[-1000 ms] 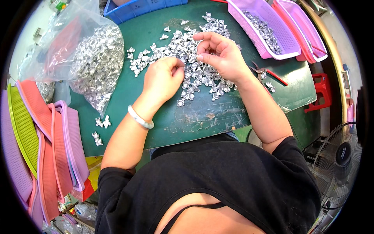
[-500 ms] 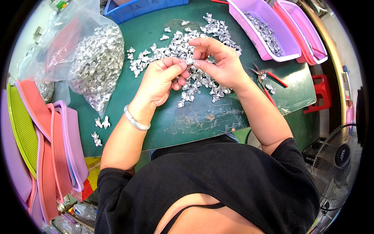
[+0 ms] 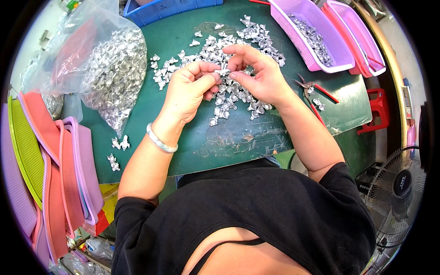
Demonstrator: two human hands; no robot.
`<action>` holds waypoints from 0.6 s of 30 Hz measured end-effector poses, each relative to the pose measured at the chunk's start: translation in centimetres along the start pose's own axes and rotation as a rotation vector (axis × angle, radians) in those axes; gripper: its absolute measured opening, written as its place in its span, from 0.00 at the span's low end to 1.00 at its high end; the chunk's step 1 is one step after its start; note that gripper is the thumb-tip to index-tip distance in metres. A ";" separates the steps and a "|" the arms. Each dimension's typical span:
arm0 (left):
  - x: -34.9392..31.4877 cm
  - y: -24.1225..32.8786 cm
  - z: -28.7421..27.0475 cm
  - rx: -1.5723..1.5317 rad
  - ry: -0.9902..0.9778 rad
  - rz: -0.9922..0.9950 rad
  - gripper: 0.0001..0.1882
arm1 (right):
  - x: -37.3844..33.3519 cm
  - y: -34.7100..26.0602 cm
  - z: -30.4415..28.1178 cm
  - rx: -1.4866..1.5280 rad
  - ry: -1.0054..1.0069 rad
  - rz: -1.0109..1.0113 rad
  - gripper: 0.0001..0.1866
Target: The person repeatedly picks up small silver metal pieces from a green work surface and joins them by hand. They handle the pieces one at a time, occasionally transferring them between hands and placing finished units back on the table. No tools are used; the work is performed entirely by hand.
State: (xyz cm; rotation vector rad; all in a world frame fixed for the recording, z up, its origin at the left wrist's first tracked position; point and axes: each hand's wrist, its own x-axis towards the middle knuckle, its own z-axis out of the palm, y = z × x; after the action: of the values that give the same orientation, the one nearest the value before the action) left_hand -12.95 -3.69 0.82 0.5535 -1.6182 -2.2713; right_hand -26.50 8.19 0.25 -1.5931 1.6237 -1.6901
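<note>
Over the pile of small silver metal castings (image 3: 229, 94) on the green table, my left hand (image 3: 190, 87) pinches one small metal casting (image 3: 222, 72) between thumb and fingers. A pale bangle (image 3: 160, 140) circles my left wrist. My right hand (image 3: 261, 75) is close against the casting's right end, its thumb tip beside the piece. Its index finger is raised and curved, well apart from the thumb; the other fingers curl behind and are partly hidden. Red-handled cutting pliers (image 3: 311, 87) lie spread to the right of my right hand, with loose castings next to them.
At left stand a clear plastic bag (image 3: 114, 73) full of castings and stacked coloured baskets (image 3: 59, 183). A blue crate (image 3: 169, 7) is at the back. A purple basket (image 3: 339, 59) holds castings at the far right, near a red stool (image 3: 378, 110) and a fan (image 3: 398, 192).
The casting has turned slightly in my fingertips and shifted a little left. My right thumb has eased back a touch. Both arms stay nearly where they were.
</note>
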 end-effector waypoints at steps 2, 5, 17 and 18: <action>0.0 0.0 -0.1 0.012 0.012 0.005 0.06 | 0.0 0.0 -0.1 -0.060 -0.028 -0.004 0.23; 0.1 0.0 -0.2 -0.001 0.031 -0.008 0.06 | -0.2 0.3 -0.3 -0.143 -0.125 0.046 0.24; 0.6 0.0 -2.2 -0.335 0.025 -0.114 0.07 | -0.3 -0.8 1.2 -0.647 -0.275 -0.075 0.22; 0.6 0.0 -2.2 -0.309 0.037 -0.126 0.07 | -0.3 -0.8 1.4 -0.664 -0.258 -0.093 0.22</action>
State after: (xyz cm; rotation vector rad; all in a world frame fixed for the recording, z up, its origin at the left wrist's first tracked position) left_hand -12.44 -5.75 0.06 0.6268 -1.2119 -2.5210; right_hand -24.87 8.02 0.40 -2.0952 2.1165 -0.9519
